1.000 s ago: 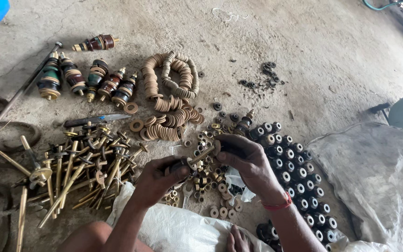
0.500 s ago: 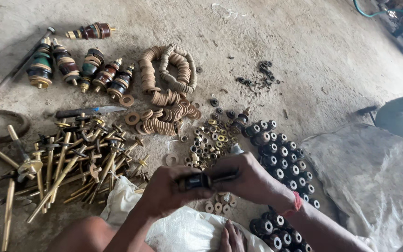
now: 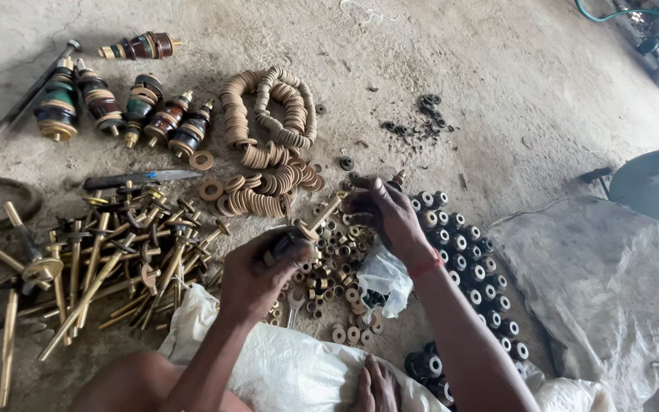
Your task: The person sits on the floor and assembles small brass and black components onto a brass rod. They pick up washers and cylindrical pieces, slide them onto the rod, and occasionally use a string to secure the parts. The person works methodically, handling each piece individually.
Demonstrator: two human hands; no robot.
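My left hand (image 3: 257, 271) grips the lower, dark end of a brass rod (image 3: 318, 220) that slants up to the right. My right hand (image 3: 387, 214) pinches the rod's upper end with its fingertips; what lies under them is hidden. Both hands hover over a heap of small brass nuts and collars (image 3: 337, 263). Rows of black bushings with pale centres (image 3: 474, 259) lie just right of my right wrist. A pile of brass rods (image 3: 116, 244) sits left of my left hand.
Strings and stacks of tan washers (image 3: 268, 152) lie beyond the hands. Several assembled striped stacks (image 3: 116, 107) lie at top left beside a long metal bar (image 3: 17, 114). There is also a knife (image 3: 139, 179), a small white bag (image 3: 387, 278), a grey sack (image 3: 589, 282) and white cloth (image 3: 291, 366) over my lap.
Both hands have lifted away from my lap toward the nut heap. The rod between them now slants up to the right, and my right hand has shifted to its far end.
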